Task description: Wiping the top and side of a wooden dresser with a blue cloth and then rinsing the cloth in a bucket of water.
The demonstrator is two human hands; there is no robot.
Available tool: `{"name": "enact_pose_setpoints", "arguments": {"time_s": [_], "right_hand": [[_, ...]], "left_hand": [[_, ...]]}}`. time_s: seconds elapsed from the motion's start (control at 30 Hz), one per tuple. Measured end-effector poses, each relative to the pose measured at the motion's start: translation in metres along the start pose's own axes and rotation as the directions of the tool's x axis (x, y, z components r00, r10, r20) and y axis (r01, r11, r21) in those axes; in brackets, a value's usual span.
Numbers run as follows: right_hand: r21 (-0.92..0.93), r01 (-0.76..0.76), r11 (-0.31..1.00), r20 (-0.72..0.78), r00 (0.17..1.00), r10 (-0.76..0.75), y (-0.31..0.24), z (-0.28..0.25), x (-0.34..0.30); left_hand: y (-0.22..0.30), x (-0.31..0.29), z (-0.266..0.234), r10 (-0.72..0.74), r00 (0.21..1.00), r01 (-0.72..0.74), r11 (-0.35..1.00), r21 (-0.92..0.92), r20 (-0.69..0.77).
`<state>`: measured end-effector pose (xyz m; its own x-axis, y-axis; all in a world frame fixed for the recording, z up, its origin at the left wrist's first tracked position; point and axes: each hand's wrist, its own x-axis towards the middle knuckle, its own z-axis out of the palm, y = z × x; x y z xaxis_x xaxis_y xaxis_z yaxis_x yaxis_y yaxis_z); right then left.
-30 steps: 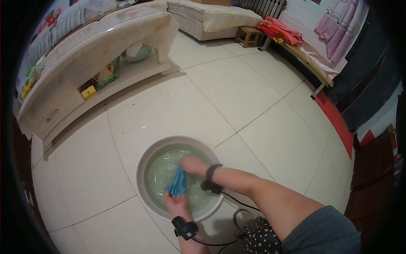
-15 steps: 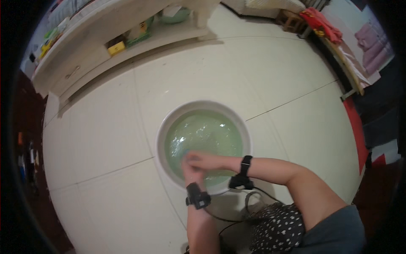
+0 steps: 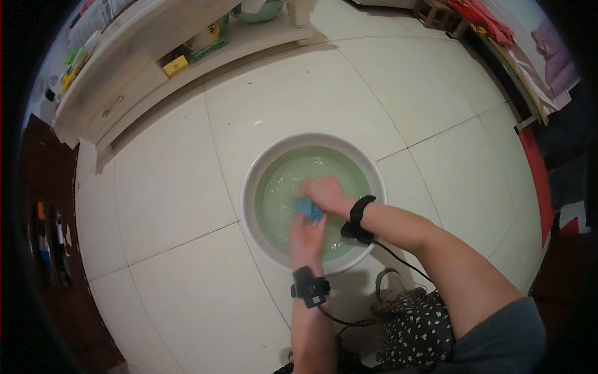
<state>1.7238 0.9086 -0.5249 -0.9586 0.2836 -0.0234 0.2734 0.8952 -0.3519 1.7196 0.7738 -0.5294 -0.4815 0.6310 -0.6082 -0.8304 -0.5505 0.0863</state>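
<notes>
A round white basin (image 3: 250, 227) filled with greenish water sits on the floor in front of me. Over the water is a small, crumpled blue cloth (image 3: 308, 210), somewhat blurred. My right hand (image 3: 325, 192) is curled at its upper right side, fingers closed on it. From below, my left hand (image 3: 306, 235) meets the lower edge of the cloth, its fingers closed against it and partly hidden. Black straps with small devices are on both wrists, the left wrist device (image 3: 309, 287) just outside the basin rim.
Pale tiles (image 3: 180, 255) surround the basin. A whitish cabinet (image 3: 134, 103) with an open shelf holding a yellow box (image 3: 175, 66) stands far left. At the far right is a bench (image 3: 520, 87) with red fabric. A black cable (image 3: 402, 260) trails from my right wrist past my patterned clothing.
Both hands have shifted away from the basin's lower left toward its middle. The blue cloth, mostly hidden before, now shows between them. The view has shifted slightly.
</notes>
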Motion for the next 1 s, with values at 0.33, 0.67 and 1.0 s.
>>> {"name": "enact_pose_setpoints", "arguments": {"time_s": [0.33, 0.67, 1.0], "right_hand": [[0.566, -0.431, 0.703, 0.136, 0.89, 0.436, 0.054, -0.024, 0.008], [0.812, -0.302, 0.5, 0.2, 0.948, 0.248, 0.033, -0.071, 0.012], [-0.057, 0.061, 0.997, 0.356, 0.934, -0.037, 0.021, -0.007, -0.031]], "left_hand": [[0.028, -0.019, 0.029, 0.358, 0.902, -0.085, 0.697, 0.712, -0.242], [0.062, -0.027, 0.045, 0.511, 0.856, -0.274, 0.574, 0.771, -0.077], [0.036, -0.014, 0.011, 0.536, 0.804, -0.04, 0.479, 0.877, -0.256]]}}
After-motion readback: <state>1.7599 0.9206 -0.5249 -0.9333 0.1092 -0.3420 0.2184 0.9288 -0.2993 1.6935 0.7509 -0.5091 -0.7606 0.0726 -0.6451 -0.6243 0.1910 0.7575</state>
